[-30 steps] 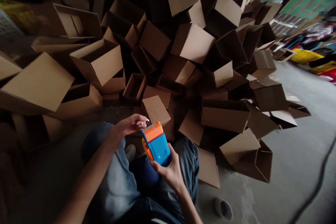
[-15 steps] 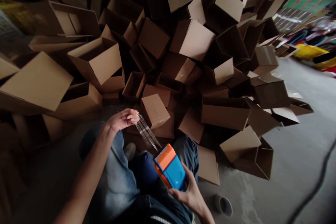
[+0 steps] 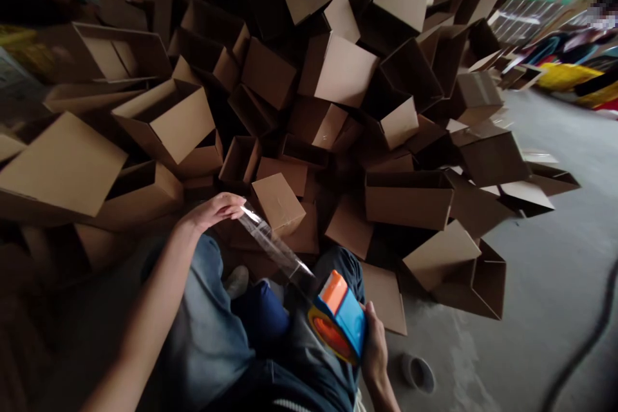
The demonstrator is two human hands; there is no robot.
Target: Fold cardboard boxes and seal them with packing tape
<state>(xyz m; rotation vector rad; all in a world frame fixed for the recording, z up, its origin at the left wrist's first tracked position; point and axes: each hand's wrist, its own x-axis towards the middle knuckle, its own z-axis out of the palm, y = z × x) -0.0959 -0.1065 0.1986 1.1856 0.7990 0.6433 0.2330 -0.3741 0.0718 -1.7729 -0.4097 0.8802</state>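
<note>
Between my two hands runs a strip of clear packing tape (image 3: 275,244), stretched on a slant above my knees. My left hand (image 3: 219,209) pinches its free end with the fingertips. Its other end leads into an orange, blue and yellow tape dispenser (image 3: 345,315), tilted over my right thigh. My right hand (image 3: 375,344) grips the dispenser's blue side, and part of the fingers is hidden behind it. Just beyond the tape lies a small closed cardboard box (image 3: 279,204).
A heap of open and closed cardboard boxes (image 3: 408,199) fills the space ahead. A short grey cylinder (image 3: 418,373), perhaps a tape core, sits on the concrete floor (image 3: 545,257) at my right. A dark cable (image 3: 589,341) curves along the floor at far right.
My right hand has moved right with the dispenser and turned it, showing its orange round side. The tape strip is longer and tauter. My left hand has shifted slightly left.
</note>
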